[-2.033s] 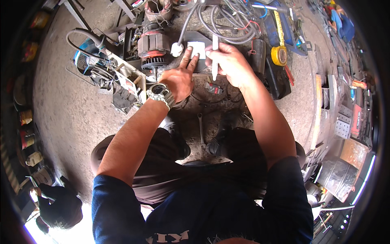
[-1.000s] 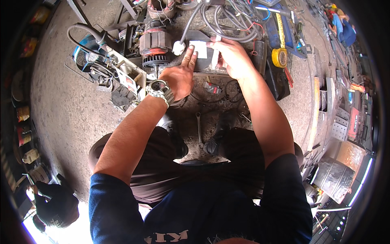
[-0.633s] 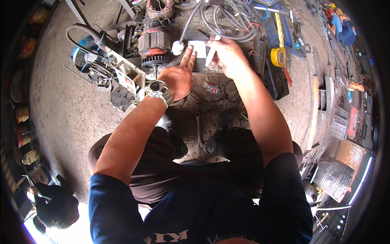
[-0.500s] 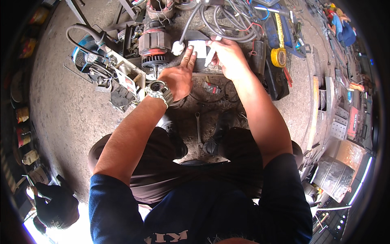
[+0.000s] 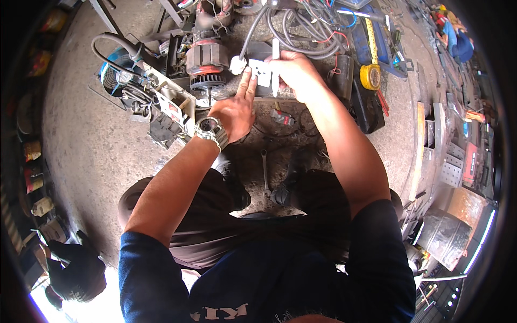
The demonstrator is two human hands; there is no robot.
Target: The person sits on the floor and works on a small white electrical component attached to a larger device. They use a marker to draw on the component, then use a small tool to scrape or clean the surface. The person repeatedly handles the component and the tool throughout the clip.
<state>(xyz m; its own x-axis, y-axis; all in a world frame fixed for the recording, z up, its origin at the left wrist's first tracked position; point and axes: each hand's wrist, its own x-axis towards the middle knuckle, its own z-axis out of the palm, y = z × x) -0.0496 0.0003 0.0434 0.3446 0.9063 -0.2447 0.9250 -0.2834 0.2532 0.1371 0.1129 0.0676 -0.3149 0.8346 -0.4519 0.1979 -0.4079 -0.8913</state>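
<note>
My right hand (image 5: 298,77) is closed on a white marker pen (image 5: 276,54), which stands nearly upright in the picture. Its thumb and fingertips meet the right edge of a small white plate (image 5: 264,78) with dark spots or holes; whether they also grip it is hidden. My left hand (image 5: 237,112), with a watch on its wrist, has two fingers stretched out to the plate's left edge. The other fingers look curled under. Beyond the plate lies a dark grey flat piece (image 5: 260,50). A white plug-like end (image 5: 237,65) of a grey cable is beside my left fingertips.
An electric motor's rotor and windings (image 5: 207,60) lie left of my hands. Coiled grey cable (image 5: 307,46) is behind them. A yellow tape measure (image 5: 370,77) lies extended at the right. Between my feet is a wrench (image 5: 264,171). Another person (image 5: 75,272) is at lower left.
The marker has swung from a slant to nearly upright. The white plate has shifted and tilted, and dark spots now show on it. My left hand has barely moved.
</note>
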